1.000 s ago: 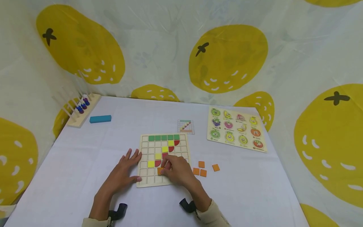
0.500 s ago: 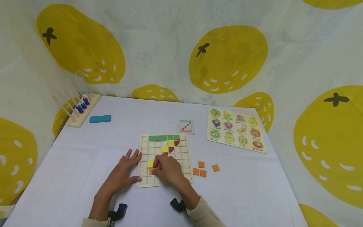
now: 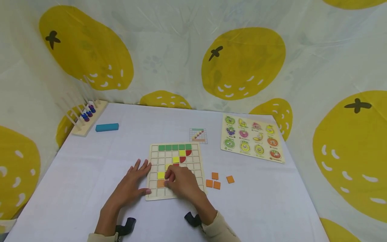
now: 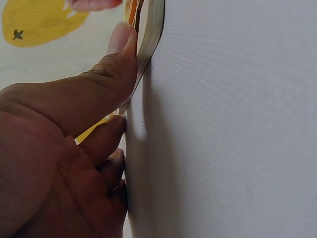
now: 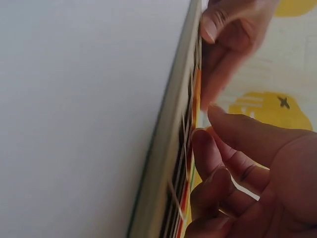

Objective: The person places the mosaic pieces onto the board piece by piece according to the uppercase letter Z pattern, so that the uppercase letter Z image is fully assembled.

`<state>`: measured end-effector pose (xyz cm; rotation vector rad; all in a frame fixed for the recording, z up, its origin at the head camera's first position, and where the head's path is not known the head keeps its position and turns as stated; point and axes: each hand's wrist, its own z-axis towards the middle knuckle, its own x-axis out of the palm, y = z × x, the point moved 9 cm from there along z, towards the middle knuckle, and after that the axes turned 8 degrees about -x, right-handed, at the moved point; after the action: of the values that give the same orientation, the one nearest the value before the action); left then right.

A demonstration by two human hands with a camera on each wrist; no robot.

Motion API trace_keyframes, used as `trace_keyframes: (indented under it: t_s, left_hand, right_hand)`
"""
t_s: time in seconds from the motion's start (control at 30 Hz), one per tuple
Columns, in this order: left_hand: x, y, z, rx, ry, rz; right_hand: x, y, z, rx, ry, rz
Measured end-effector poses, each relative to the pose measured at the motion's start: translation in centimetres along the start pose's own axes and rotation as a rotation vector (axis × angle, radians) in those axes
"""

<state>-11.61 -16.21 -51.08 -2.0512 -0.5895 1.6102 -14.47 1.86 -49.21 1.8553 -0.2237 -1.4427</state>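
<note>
A square wooden grid board (image 3: 193, 174) carries a green row at its top and a diagonal of yellow squares (image 3: 161, 175) and red pieces (image 3: 188, 153). Low on its left side an orange square tile (image 3: 160, 184) lies in a cell. My right hand (image 3: 184, 181) is over the board, its thumb tip right at this tile. In the right wrist view the thumb stands apart from the bent fingers (image 5: 210, 191), with nothing pinched between them. My left hand (image 3: 130, 185) rests along the board's left edge, fingers spread and thumb at the lower left side.
Several loose orange tiles (image 3: 215, 175) lie right of the board. Behind it is a small pattern card (image 3: 198, 135). A fruit puzzle board (image 3: 252, 137) stands at the back right, a blue block (image 3: 107, 127) and a pegged wooden bead stand (image 3: 89, 117) at the back left.
My right hand has moved left across the board with the orange tile, which now lies in the cell below the lowest yellow square. The hand has then drawn slightly right. The left hand stays put.
</note>
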Motion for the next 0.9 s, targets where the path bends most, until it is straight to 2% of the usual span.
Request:
trace_keyframes:
  t_s: [0.1,0.3,0.53,0.73,0.9]
  left_hand:
    - [-0.1,-0.1,-0.1,-0.002,-0.003,-0.003]
    - [-0.4,-0.3,-0.2,0.006,-0.009,-0.021]
    - [-0.5,-0.3,-0.3,0.003,-0.013,-0.016]
    - [-0.4,-0.4,-0.2,0.002,-0.010,-0.010]
    - [-0.3,-0.3,-0.3,-0.001,-0.002,-0.014]
  right_hand:
    - [-1.4,-0.8,-0.7,0.014,-0.038,0.030]
    - [-4.3,-3.6,-2.7,0.095,-0.118,0.074]
    - [-7.1,-7.1,-5.1,0.199,-0.190,0.052]
    - [-8.2,-9.0,-6.5,0.214,-0.190,0.000]
    - [-8.2,-9.5,-7.1,0.209,-0.164,-0.048]
